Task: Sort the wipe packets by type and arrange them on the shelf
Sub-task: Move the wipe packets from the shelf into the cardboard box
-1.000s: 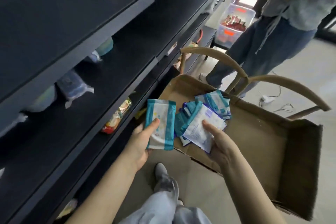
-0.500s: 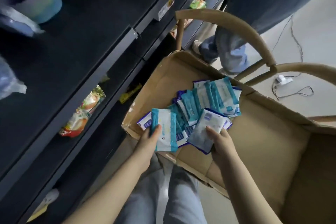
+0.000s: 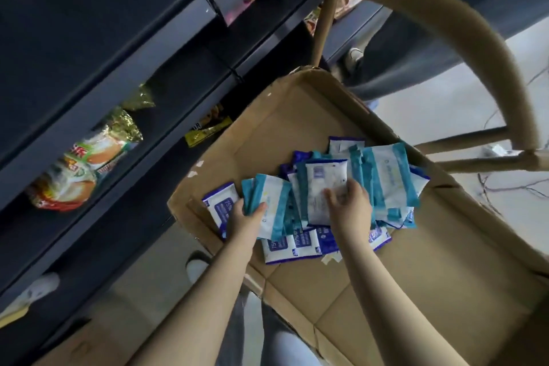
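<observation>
An open cardboard box (image 3: pixel 430 246) holds a heap of wipe packets in two kinds: teal-edged ones (image 3: pixel 389 178) and purple-edged ones (image 3: pixel 292 248). My left hand (image 3: pixel 245 221) grips a teal-edged packet (image 3: pixel 274 208) at the heap's left end, thumb on top. Over the middle of the heap, my right hand (image 3: pixel 349 206) holds a purple-edged packet (image 3: pixel 322 192) with its plain white back facing up. The dark shelf unit (image 3: pixel 118 68) runs along the left side.
Snack bags (image 3: pixel 86 166) and a yellow sachet (image 3: pixel 208 131) lie on lower shelves. The box sits on a wooden chair whose curved backrest (image 3: pixel 445 38) arches above it. Another person's legs (image 3: pixel 401 68) stand behind the chair. Cables (image 3: pixel 511 187) trail on the floor at right.
The view has tilted down toward the box. Both hands have lowered onto the heap with their packets, the right hand moving farther in over the middle.
</observation>
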